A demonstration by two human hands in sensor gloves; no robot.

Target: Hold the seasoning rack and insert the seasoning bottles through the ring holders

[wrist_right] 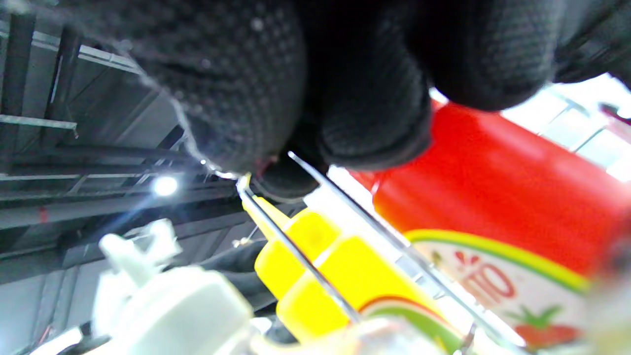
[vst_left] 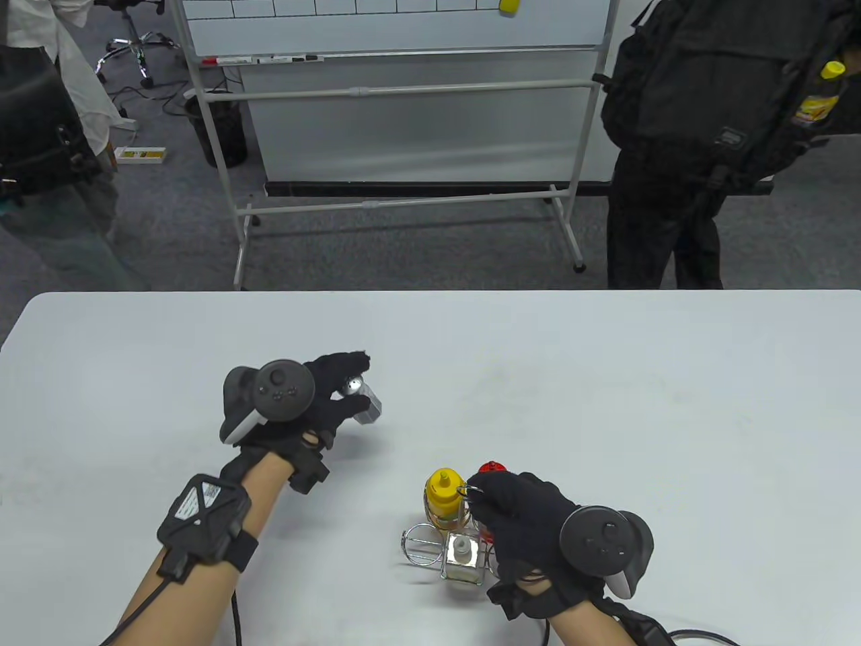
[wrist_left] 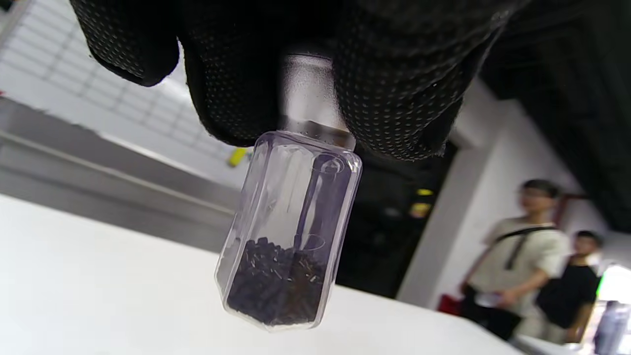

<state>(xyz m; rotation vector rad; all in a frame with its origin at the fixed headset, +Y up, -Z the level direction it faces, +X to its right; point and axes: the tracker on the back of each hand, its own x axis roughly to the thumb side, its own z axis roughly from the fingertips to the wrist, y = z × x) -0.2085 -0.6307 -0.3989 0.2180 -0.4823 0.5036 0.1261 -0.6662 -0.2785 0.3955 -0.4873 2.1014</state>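
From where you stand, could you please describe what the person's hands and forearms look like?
Both hands, left and right, wear black dotted-fabric gloves. A dark grey round tracker with buttons sits on each hand's back. The bare left forearm carries a black strapped box with a white label and a black cable.

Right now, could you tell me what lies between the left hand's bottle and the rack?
Only bare table, in the table view: clear bottle, seasoning rack.

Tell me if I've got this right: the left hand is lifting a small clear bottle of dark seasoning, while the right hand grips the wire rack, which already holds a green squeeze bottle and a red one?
Nearly. The squeeze bottle beside the red bottle is yellow, not green, as the table view and right wrist view show. The rest holds: the left hand holds the small clear bottle of dark seasoning, and the right hand grips the wire rack.
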